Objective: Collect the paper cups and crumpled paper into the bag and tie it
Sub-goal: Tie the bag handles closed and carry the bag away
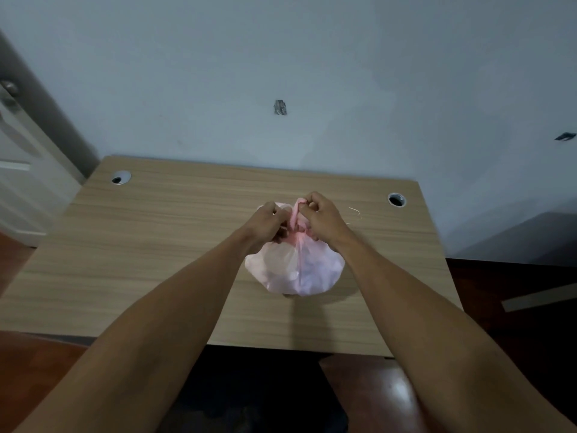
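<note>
A pale pink plastic bag [299, 270] sits bulging on the wooden table [140, 245], near its middle. White shapes show faintly through the thin plastic; I cannot tell cups from paper. The bag's neck is gathered and twisted into a darker pink strand above it. My left hand [268, 221] grips the gathered plastic from the left. My right hand [321, 217] pinches a pink loop of the handle from the right. Both hands touch at the neck of the bag. No loose cups or paper lie on the table.
Two round cable holes are set in the table, one at the back left [120, 177] and one at the back right [396, 200]. A thin pale string [354, 211] lies right of the bag. A blue-grey wall stands behind, and a door [18, 145] is at the left.
</note>
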`<state>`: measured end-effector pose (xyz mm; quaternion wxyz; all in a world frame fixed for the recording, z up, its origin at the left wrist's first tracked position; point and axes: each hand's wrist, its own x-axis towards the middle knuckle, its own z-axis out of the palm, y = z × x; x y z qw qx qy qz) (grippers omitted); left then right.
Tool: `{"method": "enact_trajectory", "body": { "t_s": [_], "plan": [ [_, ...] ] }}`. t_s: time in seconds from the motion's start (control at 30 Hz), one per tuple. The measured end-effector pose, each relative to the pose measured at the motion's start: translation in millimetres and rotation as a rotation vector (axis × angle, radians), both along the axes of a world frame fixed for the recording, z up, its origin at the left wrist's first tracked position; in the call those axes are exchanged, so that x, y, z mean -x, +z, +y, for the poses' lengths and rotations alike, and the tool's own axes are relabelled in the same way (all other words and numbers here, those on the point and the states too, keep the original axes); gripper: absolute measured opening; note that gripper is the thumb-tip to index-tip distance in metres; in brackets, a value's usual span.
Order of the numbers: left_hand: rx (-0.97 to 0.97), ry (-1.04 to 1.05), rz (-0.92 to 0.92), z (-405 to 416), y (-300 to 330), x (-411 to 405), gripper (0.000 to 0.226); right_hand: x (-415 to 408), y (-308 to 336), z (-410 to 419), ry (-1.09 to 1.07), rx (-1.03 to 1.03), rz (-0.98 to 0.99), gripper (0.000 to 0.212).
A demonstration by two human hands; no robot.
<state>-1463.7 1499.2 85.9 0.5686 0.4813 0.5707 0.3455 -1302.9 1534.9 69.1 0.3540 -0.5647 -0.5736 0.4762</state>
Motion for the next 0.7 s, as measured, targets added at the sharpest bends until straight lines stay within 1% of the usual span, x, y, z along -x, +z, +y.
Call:
{"method": "enact_trajectory", "body": {
  "t_s": [0.07,0.13,0.2,0.27,0.37,0.4,0.43,0.5,0.53,0.57,0.6,0.63,0.67,0.7],
  "plan": [
    [-0.018,0.019,-0.04,-4,0,-3,0.021,0,-3,2,-0.049,-0.025,-0.062,0.015],
    [-0.057,0.022,-0.077,-5,-5,-2,0.021,-1,-5,4,-0.084,-0.024,-0.118,0.02],
    [-0.119,0.01,-0.033,-4,-10,0,0.025,-2,-5,5,-0.108,-0.001,-0.156,0.023],
    [-0.195,-0.005,0.108,-3,-11,-2,0.031,-2,-7,6,-0.134,0.04,-0.141,0.027],
    [-0.364,-0.012,0.537,-2,-10,-7,0.033,-2,-4,4,-0.144,0.114,-0.089,0.023],
    [-0.43,-0.027,0.659,-4,-9,-8,0.032,-2,-2,4,-0.135,0.126,-0.076,0.022],
    [-0.502,-0.047,0.743,-5,-10,-9,0.029,-2,1,3,-0.125,0.141,-0.064,0.023],
    [-0.656,-0.091,0.839,-8,-10,-10,0.02,-2,4,5,-0.115,0.163,-0.033,0.025],
    [-0.709,-0.116,0.876,-8,-9,-10,0.015,-3,5,6,-0.105,0.17,-0.034,0.027],
    [-0.723,-0.143,0.913,-8,-8,-10,0.01,-3,7,7,-0.093,0.178,-0.052,0.03],
    [-0.711,-0.164,0.949,-8,-7,-9,0.007,-4,7,8,-0.078,0.176,-0.06,0.029],
    [-0.681,-0.165,0.976,-6,-5,-9,0.007,-4,9,8,-0.06,0.172,-0.055,0.024],
    [-0.635,-0.151,0.976,-4,-3,-8,0.009,-5,10,7,-0.04,0.17,-0.027,0.017],
    [-0.575,-0.12,0.926,-1,-2,-7,0.011,-6,12,5,-0.015,0.172,0.006,0.011]
  ]
}}
